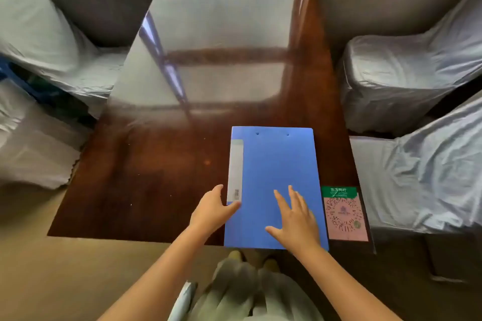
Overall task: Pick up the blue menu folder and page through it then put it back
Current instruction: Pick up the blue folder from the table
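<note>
**Head view: folder closed, flat on table**

Flat blue plastic menu folder [276, 180] lies closed at near right of glossy dark wood table [146, 180], just left of pink QR card w/ green header [345, 214]. Long axis runs near–far; spine w/ grey label strip on left, two rivets at far end. Left hand [212, 210] curls on spine edge, not clamped; right hand [294, 219] spread flat on cover, grasping nothing. Whether this is pre-lift or just put back, can't tell.

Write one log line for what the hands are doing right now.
blue folder: closed, flat on table | left hand: at spine edge | right hand: flat on cover
</note>
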`<move>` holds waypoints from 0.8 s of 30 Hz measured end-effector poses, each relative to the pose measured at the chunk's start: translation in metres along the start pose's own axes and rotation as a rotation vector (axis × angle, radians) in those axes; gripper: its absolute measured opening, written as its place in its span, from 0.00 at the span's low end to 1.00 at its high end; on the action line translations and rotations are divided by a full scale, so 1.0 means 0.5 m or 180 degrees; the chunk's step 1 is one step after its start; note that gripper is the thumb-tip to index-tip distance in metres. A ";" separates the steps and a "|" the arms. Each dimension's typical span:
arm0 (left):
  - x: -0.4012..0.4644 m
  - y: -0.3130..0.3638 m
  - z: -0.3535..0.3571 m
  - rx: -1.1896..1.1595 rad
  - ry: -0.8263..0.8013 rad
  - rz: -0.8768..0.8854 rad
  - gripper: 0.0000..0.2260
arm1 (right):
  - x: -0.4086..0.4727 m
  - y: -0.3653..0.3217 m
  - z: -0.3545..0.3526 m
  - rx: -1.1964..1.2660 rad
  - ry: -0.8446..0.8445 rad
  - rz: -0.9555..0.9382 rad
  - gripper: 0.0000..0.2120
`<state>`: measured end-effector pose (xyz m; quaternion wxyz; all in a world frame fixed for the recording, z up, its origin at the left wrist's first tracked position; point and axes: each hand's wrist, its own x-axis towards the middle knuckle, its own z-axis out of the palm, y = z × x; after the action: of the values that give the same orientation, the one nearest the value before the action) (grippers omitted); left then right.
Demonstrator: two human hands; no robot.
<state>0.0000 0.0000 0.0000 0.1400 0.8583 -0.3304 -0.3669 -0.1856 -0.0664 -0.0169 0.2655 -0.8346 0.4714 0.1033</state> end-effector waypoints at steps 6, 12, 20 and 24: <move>-0.005 -0.020 0.044 -0.0594 -0.0393 -0.0429 0.21 | 0.002 -0.002 0.044 -0.0423 -0.0184 -0.0013 0.41; 0.008 -0.035 0.040 -0.1180 -0.0317 -0.0660 0.15 | 0.012 -0.011 0.049 -0.0542 -0.0127 -0.0050 0.41; 0.005 -0.073 0.014 -0.2006 -0.0509 -0.0434 0.13 | 0.025 -0.031 0.040 -0.0530 -0.0112 -0.0046 0.41; -0.006 -0.072 -0.006 -0.2284 -0.0580 -0.0385 0.15 | 0.025 -0.037 0.027 -0.0270 -0.0120 -0.0096 0.38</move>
<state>0.0174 0.0289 -0.0136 0.3799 0.7364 -0.1406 -0.5418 -0.1624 -0.0605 -0.0270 0.2403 -0.8500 0.4489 0.1349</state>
